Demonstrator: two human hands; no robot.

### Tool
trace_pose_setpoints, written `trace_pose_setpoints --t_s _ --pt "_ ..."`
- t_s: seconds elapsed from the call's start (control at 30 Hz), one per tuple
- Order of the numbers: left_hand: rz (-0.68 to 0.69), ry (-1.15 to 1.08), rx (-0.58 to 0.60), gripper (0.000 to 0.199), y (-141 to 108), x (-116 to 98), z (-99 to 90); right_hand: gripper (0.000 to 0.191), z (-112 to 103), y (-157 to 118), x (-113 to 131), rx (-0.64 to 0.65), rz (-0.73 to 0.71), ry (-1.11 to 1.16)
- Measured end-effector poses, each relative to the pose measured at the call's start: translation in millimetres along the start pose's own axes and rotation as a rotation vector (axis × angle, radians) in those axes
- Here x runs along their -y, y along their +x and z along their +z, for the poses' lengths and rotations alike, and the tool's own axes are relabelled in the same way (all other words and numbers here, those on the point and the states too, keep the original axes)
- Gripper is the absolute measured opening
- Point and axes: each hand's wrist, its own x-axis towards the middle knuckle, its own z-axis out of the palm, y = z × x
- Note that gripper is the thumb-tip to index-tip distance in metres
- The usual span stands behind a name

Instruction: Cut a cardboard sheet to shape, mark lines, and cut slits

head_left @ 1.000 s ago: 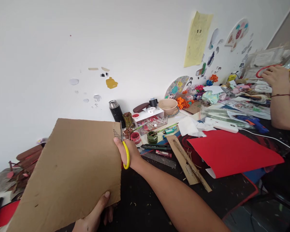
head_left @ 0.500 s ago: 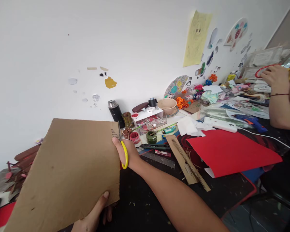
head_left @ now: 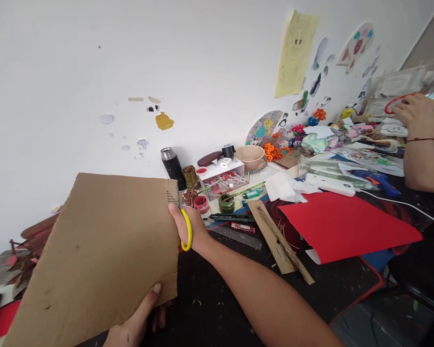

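Note:
A large brown cardboard sheet (head_left: pixel 104 250) fills the left of the view, tilted up above the dark table. My left hand (head_left: pixel 144 313) grips its lower right edge, thumb on top and fingers beneath. At its upper right edge, my right hand (head_left: pixel 188 224) holds scissors (head_left: pixel 187 233) with yellow handles. My right thumb lies against the cardboard. The blades are at the edge, mostly hidden behind the hand and sheet, beside a few short dark slits in the corner.
Red paper (head_left: pixel 350 226) and a cardboard strip (head_left: pixel 273 238) lie right. Paint jars (head_left: pixel 226 203), a black flask (head_left: pixel 172 168) and a bowl (head_left: pixel 250 156) stand near the wall. Another person's hand (head_left: pixel 415 115) holds red-handled scissors at far right.
The scissor blades stick up less above my right hand and look more closed. The cardboard and my left hand have shifted slightly left and up.

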Motion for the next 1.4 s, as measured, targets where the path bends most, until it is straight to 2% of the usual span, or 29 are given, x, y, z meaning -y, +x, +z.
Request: trace_pose_setpoints --t_s 0.17,0.33,0.57,0.77,0.93,1.1,1.2,1.4 --pt "0.005 -0.032 -0.043 0.077 3.2 -4.7 -5.5 0.067 1.2 1.6 -0.3 -0.046 0.053 0.104" --pt "0.026 -0.18 -0.191 0.07 9.9 -11.9 -12.3 0.064 4.2 0.1 1.9 0.063 0.192 0.332" --pt "0.069 -0.316 -0.321 0.065 21.0 -23.5 -15.1 0.06 3.9 -3.8 2.0 0.089 0.151 0.364" --pt "0.074 -0.308 -0.336 0.068 24.9 -23.5 -20.1 0.063 2.5 -4.8 -0.9 0.127 0.149 0.309" --pt "0.1 -0.359 -0.378 0.066 26.5 -31.0 -20.5 0.064 2.9 -10.2 0.9 0.219 0.145 0.274" --pt "0.108 -0.336 -0.319 0.065 26.6 -31.5 -19.1 0.054 4.4 -18.5 5.8 0.286 0.132 0.28" --pt "0.104 -0.353 -0.315 0.065 25.9 -33.8 -17.7 0.049 5.5 -19.8 5.7 0.286 0.116 0.317" --pt "0.078 -0.343 -0.374 0.07 27.9 -35.5 -16.3 0.051 5.9 -20.9 2.6 0.252 0.075 0.288"
